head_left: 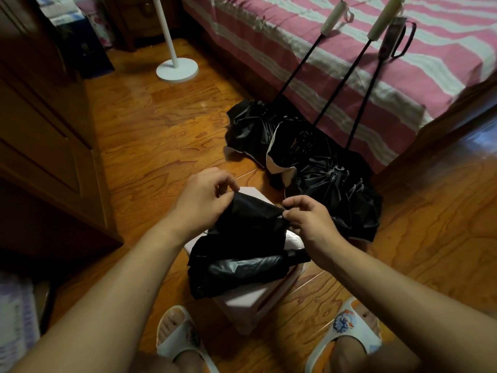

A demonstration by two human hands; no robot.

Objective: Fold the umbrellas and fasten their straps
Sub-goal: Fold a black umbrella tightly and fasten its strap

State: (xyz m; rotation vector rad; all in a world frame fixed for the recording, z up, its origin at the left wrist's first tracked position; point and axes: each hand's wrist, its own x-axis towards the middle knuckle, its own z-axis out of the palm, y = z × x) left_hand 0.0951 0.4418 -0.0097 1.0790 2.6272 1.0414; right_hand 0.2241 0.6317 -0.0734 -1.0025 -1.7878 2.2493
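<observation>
Two hands work one black umbrella (pixel 242 254) lying on a pale pink stool (pixel 250 300) between the person's feet. Left hand (pixel 201 200) pinches the upper edge of the black canopy fabric, thumb and fingers curled on it; right hand (pixel 309 219) pinches the same edge just beside it, so the fabric is stretched between them. Umbrella is collapsed, long axis running roughly left-right across the stool, its dark end sticking out to the right under the right wrist, loose canopy bunched at the left. No readable writing or brand on it. White slippers (pixel 349 329) with a coloured print on the wooden floor (pixel 150 125), print not legible. Beyond the stool, three more umbrellas (pixel 309 157) with black canopies crumpled on the floor, shafts extended and leaning up onto a bed (pixel 349 84) with a pink and white striped cover; two cream handles (pixel 333 17), one dark handle (pixel 390 39) with a wrist loop. White lamp base (pixel 177 70) at upper left, dark wooden cabinet (pixel 45 130) along the left.
</observation>
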